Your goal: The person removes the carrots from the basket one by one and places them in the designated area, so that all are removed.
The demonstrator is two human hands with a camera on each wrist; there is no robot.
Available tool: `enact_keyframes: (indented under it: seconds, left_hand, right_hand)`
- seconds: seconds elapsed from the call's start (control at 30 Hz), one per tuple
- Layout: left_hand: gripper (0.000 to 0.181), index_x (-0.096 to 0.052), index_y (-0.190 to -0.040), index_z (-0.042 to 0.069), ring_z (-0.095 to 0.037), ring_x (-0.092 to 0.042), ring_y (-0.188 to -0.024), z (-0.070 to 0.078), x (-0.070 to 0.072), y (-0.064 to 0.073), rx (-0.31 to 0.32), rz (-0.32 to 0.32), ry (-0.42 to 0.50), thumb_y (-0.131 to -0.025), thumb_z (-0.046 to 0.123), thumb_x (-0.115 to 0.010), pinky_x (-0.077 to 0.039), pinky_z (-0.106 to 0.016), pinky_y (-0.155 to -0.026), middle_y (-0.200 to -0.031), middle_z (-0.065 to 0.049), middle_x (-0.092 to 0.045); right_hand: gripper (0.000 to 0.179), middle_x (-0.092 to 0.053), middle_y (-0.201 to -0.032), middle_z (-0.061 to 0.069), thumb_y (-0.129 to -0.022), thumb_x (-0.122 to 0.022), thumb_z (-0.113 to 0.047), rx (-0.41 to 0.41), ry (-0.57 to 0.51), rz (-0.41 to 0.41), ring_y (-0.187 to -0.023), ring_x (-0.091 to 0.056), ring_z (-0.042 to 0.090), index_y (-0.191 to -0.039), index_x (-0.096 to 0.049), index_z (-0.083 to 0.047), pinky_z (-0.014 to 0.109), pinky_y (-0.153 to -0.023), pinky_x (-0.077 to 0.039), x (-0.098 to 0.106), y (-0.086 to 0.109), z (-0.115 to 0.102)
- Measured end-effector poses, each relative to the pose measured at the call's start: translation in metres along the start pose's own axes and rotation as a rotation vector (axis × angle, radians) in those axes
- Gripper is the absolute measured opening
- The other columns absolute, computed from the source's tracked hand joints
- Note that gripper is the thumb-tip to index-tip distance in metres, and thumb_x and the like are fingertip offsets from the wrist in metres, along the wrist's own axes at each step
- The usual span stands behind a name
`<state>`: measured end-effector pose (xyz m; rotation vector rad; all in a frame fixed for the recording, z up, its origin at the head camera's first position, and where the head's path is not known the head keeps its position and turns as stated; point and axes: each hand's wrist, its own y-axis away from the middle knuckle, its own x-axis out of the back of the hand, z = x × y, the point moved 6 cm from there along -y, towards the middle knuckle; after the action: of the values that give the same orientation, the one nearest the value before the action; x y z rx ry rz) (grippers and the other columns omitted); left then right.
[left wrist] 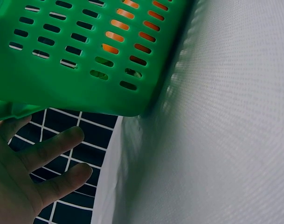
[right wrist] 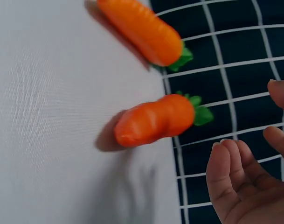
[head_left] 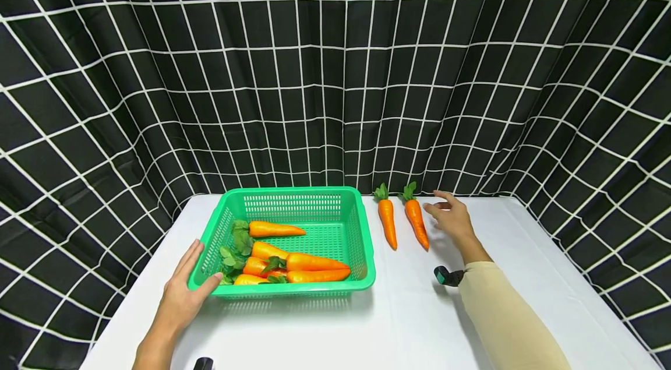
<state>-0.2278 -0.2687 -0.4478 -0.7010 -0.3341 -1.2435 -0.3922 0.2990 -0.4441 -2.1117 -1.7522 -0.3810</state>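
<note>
Touching the green basket at its near-left corner, the left hand spreads its fingers, fairly straight. The right hand, thumb and fingers parted, hovers just right of two carrots lying by the far edge of the table. More carrots lie inside the basket, mostly along its near side.

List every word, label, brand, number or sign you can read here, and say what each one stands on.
None: no readable text in any view.
Green basket: no lettering seen.
Carrots: no labels seen.
Black backdrop: white grid lines only, no characters.
White table cover: no print seen.
Small dark device by the right sleeve: too small to tell.
</note>
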Motion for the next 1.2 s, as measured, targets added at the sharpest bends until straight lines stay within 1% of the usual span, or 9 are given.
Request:
enact_keyframes:
  seconds: [0.07, 0.13, 0.2, 0.4, 0.5, 0.7, 0.9, 1.03, 1.2]
  left_hand:
    - [0.077, -0.035, -0.150, 0.009, -0.041, -0.023, -0.139, 0.000, 0.000, 0.000, 0.003, -0.003, -0.005, -0.086, 0.029, -0.071, -0.023, -0.067, -0.102, -0.156, -0.006, -0.026]
    - [0.077, -0.035, -0.150, 0.009, -0.041, -0.023, -0.139, 0.000, 0.000, -0.001, 0.002, -0.001, -0.003, -0.086, 0.029, -0.072, -0.023, -0.067, -0.102, -0.156, -0.007, -0.026]
    - [0.077, -0.036, -0.150, 0.008, -0.041, -0.023, -0.139, -0.001, 0.000, -0.001, 0.001, 0.000, -0.004, -0.086, 0.030, -0.072, -0.023, -0.067, -0.102, -0.156, -0.007, -0.026]
    - [0.077, -0.035, -0.150, 0.009, -0.041, -0.023, -0.139, -0.002, 0.001, -0.001, 0.004, -0.001, -0.002, -0.086, 0.032, -0.071, -0.023, -0.067, -0.102, -0.156, -0.007, -0.026]
    - [0.077, -0.035, -0.151, 0.010, -0.041, -0.023, -0.139, -0.002, 0.000, -0.001, 0.010, -0.005, 0.001, -0.086, 0.033, -0.071, -0.023, -0.067, -0.102, -0.156, -0.008, -0.026]
    - [0.077, -0.034, -0.151, 0.011, -0.040, -0.023, -0.139, -0.003, 0.000, -0.001, 0.010, -0.008, 0.006, -0.086, 0.032, -0.071, -0.023, -0.067, -0.102, -0.157, -0.005, -0.025]
    - [0.077, -0.034, -0.151, 0.010, -0.041, -0.022, -0.139, -0.001, 0.000, -0.002, -0.001, -0.016, 0.012, -0.086, 0.031, -0.071, -0.023, -0.067, -0.102, -0.157, -0.004, -0.024]
    - [0.077, -0.035, -0.150, 0.010, -0.041, -0.023, -0.139, 0.000, 0.002, -0.002, -0.005, -0.010, 0.016, -0.086, 0.031, -0.071, -0.023, -0.067, -0.102, -0.157, -0.004, -0.025]
    - [0.077, -0.035, -0.150, 0.009, -0.042, -0.023, -0.139, 0.001, 0.002, -0.001, -0.006, -0.006, 0.022, -0.086, 0.030, -0.072, -0.023, -0.067, -0.102, -0.156, -0.004, -0.025]
  right_hand:
    - [0.064, -0.054, -0.114, 0.022, -0.090, -0.070, -0.031, -0.005, -0.048, 0.004, -0.087, -0.060, 0.027, -0.143, -0.044, -0.008, 0.038, -0.071, -0.057, 0.003, 0.007, -0.005]
    - [0.064, -0.054, -0.114, 0.020, -0.090, -0.070, -0.032, -0.003, -0.068, 0.015, -0.084, -0.059, 0.020, -0.144, -0.044, -0.009, 0.036, -0.070, -0.057, 0.007, 0.014, -0.011]
    - [0.064, -0.054, -0.114, 0.019, -0.090, -0.070, -0.033, 0.002, -0.087, 0.026, -0.084, -0.060, 0.017, -0.144, -0.044, -0.010, 0.034, -0.069, -0.057, 0.010, 0.021, -0.018]
    - [0.063, -0.053, -0.118, 0.019, -0.091, -0.069, -0.031, 0.042, -0.133, 0.035, -0.092, -0.060, 0.019, -0.145, -0.043, -0.011, 0.033, -0.068, -0.058, 0.017, 0.039, -0.042]
    - [0.061, -0.054, -0.116, 0.016, -0.091, -0.070, -0.028, 0.081, -0.175, 0.039, -0.093, -0.061, 0.019, -0.144, -0.045, -0.010, 0.033, -0.067, -0.058, 0.023, 0.047, -0.052]
    - [0.054, -0.057, -0.112, 0.013, -0.090, -0.071, -0.020, 0.171, -0.238, 0.052, -0.089, -0.063, 0.015, -0.140, -0.050, -0.011, 0.032, -0.063, -0.058, 0.035, 0.070, -0.070]
    - [0.053, -0.057, -0.111, 0.014, -0.088, -0.072, -0.012, 0.231, -0.361, 0.034, -0.088, -0.063, 0.017, -0.138, -0.052, -0.010, 0.030, -0.061, -0.057, 0.047, 0.098, -0.085]
    - [0.053, -0.059, -0.110, 0.011, -0.088, -0.071, -0.005, 0.275, -0.415, 0.018, -0.088, -0.063, 0.020, -0.138, -0.052, -0.008, 0.030, -0.060, -0.057, 0.050, 0.111, -0.093]
    - [0.051, -0.058, -0.112, 0.015, -0.089, -0.066, 0.005, 0.338, -0.459, 0.007, -0.087, -0.063, 0.020, -0.137, -0.051, -0.003, 0.032, -0.059, -0.057, 0.050, 0.123, -0.103]
